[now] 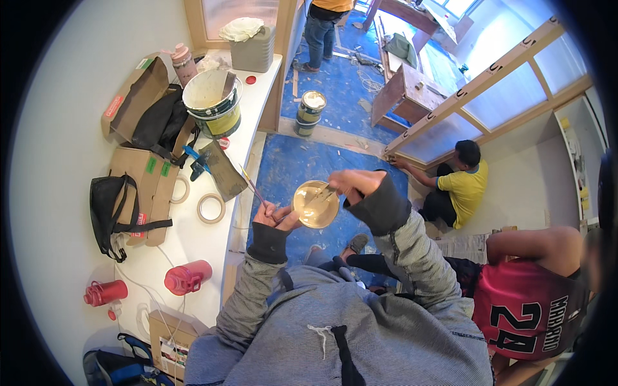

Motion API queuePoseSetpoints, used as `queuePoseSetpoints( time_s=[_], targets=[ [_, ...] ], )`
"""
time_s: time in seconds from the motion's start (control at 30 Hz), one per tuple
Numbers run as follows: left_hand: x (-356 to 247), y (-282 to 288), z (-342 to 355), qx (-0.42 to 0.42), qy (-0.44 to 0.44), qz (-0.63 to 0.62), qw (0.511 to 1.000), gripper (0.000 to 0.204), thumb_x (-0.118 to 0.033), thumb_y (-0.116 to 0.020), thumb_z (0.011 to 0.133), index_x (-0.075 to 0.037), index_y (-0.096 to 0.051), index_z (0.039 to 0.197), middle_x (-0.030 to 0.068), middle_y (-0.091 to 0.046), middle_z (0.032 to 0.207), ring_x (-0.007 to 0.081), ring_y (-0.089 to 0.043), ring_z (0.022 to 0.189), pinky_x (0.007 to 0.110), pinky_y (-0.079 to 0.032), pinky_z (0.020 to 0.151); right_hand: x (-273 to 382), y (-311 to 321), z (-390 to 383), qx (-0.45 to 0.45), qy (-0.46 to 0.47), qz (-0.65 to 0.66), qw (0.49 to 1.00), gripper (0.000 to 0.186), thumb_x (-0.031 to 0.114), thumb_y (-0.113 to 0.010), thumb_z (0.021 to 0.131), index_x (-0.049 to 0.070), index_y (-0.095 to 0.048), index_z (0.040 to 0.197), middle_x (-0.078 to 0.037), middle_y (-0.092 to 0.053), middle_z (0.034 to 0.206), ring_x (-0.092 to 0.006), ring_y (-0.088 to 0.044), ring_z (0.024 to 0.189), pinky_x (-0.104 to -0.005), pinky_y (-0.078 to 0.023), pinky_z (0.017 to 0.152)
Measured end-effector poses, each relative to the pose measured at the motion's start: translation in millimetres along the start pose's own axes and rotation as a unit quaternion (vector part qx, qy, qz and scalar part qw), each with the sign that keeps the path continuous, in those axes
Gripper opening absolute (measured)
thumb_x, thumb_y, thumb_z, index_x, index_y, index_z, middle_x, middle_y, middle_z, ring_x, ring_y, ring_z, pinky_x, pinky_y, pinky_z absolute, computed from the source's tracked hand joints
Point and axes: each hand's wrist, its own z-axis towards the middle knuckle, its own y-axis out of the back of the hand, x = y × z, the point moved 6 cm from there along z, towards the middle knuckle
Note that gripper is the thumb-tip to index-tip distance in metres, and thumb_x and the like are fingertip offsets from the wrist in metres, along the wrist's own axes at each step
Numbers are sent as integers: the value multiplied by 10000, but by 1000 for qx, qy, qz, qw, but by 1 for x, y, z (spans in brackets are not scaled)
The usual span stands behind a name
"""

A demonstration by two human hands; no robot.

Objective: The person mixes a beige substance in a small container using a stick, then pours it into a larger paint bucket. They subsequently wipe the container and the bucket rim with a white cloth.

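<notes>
My left hand [278, 215] is closed on a round tub [335, 211] of tan, creamy paint or filler, held in front of my chest. Between the same fingers sticks up a thin paintbrush [252, 183]. From the right, my right hand [356, 185] grips a flat spatula-like tool [320, 197], whose lower end reaches into the tan stuff. How deep it goes is hard to make out.
On the white counter [205, 248] at left are a paint bucket [212, 106], tape rolls [210, 208], a square scraper [222, 170], bags and red bottles [188, 276]. Another can [311, 110] stands on the blue floor sheet. People in yellow [468, 193] and red [531, 309] are at right.
</notes>
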Motion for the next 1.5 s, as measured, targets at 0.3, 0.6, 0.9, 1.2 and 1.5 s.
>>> queuePoseSetpoints(
  time_s=[0.3,0.6,0.9,1.2,1.5],
  targets=[
    [3,2,72,-55,-2,-42,998,457,55,-676,806,-126,-266,894,174,-599,984,227,-639,950,380,-572,823,-131,-5,14,-49,-229,266,935,488,204,-660,898,10,-492,1313,-137,-664,1118,-180,-648,959,-312,-500,855],
    [50,3,241,-139,-55,-43,988,452,50,-673,810,-133,-269,896,182,-615,1006,206,-635,902,361,-568,777,-328,-68,93,175,-316,448,818,340,214,-632,923,22,-594,1201,-94,-695,954,-125,-657,843,-265,-516,672],
    [81,-26,378,-292,-110,-60,948,413,12,-667,837,-139,-290,908,214,-608,1136,247,-617,1025,392,-535,847,-476,-73,224,278,-317,514,747,310,98,-677,864,13,-570,1142,-137,-691,872,-158,-667,765,-281,-560,707],
    [51,-27,403,-125,-213,-159,956,500,-373,-771,764,-146,-375,967,269,-454,1357,419,-436,1284,511,-371,1065,-531,-222,319,265,-271,569,730,293,103,-693,818,22,-582,1076,-128,-672,824,-172,-669,731,-277,-545,655],
    [35,-47,417,109,-222,-229,942,773,-447,-870,578,-116,-395,1089,261,-477,1324,443,-411,1295,514,-331,1097,-511,-291,335,240,-331,520,750,283,100,-680,818,-6,-569,1057,-152,-686,827,-164,-673,702,-262,-547,643]
  ],
)
